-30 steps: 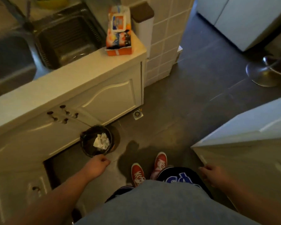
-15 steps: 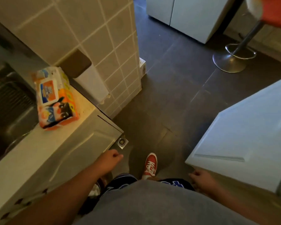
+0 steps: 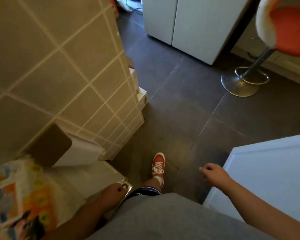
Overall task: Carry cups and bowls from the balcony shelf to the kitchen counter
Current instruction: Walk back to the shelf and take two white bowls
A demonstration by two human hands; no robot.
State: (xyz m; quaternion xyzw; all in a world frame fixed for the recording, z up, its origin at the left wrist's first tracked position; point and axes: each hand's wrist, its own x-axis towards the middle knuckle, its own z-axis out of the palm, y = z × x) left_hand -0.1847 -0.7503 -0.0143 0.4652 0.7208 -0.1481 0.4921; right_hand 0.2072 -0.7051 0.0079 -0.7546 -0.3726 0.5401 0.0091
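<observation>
No cup, bowl or balcony shelf is in view. The end of the white kitchen counter (image 3: 87, 177) shows at the lower left. My left hand (image 3: 113, 190) hangs by the counter's corner, fingers curled shut, with nothing in it. My right hand (image 3: 213, 174) swings in front of a white cabinet, fingers loosely curled, also holding nothing. I look down at a dark tiled floor (image 3: 189, 108) and one red sneaker (image 3: 158, 164) stepping forward.
An orange printed packet (image 3: 22, 200) and a white box with a brown lid (image 3: 64, 149) lie on the counter against a tiled wall (image 3: 59, 66). A white cabinet (image 3: 267, 179) stands at the right, another white cabinet (image 3: 185, 23) ahead, with an orange bar stool (image 3: 246, 80) beside it.
I have turned right and walked forward: the sink and floor bin have left the view, the tiled wall and stool have come closer. Both hands stay without anything in them.
</observation>
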